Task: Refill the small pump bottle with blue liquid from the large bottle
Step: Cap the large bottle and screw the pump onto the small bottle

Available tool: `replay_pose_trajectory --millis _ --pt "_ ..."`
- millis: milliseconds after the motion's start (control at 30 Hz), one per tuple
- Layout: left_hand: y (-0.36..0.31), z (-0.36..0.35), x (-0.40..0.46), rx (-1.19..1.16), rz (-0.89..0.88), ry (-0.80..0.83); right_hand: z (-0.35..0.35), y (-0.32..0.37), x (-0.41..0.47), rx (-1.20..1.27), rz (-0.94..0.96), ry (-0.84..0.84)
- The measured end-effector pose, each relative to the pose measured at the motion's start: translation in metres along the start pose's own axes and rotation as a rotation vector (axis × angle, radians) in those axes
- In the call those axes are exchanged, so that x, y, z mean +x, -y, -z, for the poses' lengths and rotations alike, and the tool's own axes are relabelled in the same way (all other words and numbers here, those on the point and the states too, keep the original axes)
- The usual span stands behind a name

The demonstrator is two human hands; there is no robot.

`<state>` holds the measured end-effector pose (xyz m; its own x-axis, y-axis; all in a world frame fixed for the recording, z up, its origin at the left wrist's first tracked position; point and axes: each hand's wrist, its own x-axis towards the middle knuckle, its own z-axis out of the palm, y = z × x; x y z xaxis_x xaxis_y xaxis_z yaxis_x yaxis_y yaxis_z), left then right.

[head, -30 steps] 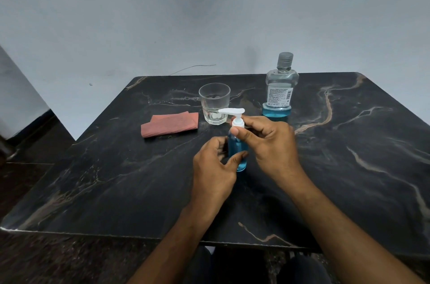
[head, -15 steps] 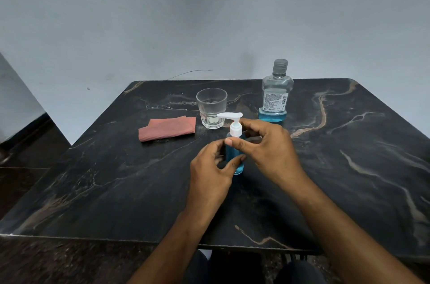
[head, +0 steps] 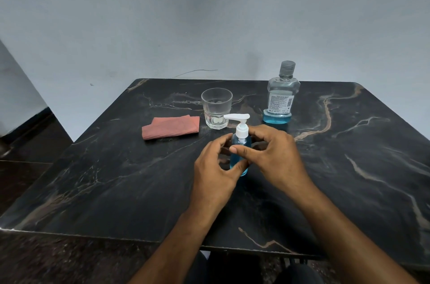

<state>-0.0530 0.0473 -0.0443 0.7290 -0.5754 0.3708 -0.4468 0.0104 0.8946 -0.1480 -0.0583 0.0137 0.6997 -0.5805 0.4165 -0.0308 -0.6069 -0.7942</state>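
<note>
Blue-filled bottle: the small pump bottle (head: 240, 144) stands upright on the dark marble table (head: 116, 179), between both hands, white pump head on and pointing left.
Left hand: the left hand (head: 215, 167) curls round the bottle's lower body, thumb at its base.
Right hand: the right hand (head: 270, 151) wraps the upper body just below the white collar, thumb across the front.
Source: the large bottle (head: 280, 95) stands capped well behind, only a shallow blue layer left at its bottom.
Nearby: a clear glass (head: 216, 108) and a folded pink cloth (head: 171, 129) lie behind-left.
Progress: judged nearly finished; the liquid looks transferred and the pump refitted, perhaps only final tightening left.
</note>
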Motion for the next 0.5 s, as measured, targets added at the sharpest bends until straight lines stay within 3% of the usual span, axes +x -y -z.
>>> replay_pose_trajectory --millis 500 --pt "0.0056 0.0005 0.0007 0.026 -0.011 0.008 -0.0037 -0.0084 -0.0054 0.032 0.018 -0.019"
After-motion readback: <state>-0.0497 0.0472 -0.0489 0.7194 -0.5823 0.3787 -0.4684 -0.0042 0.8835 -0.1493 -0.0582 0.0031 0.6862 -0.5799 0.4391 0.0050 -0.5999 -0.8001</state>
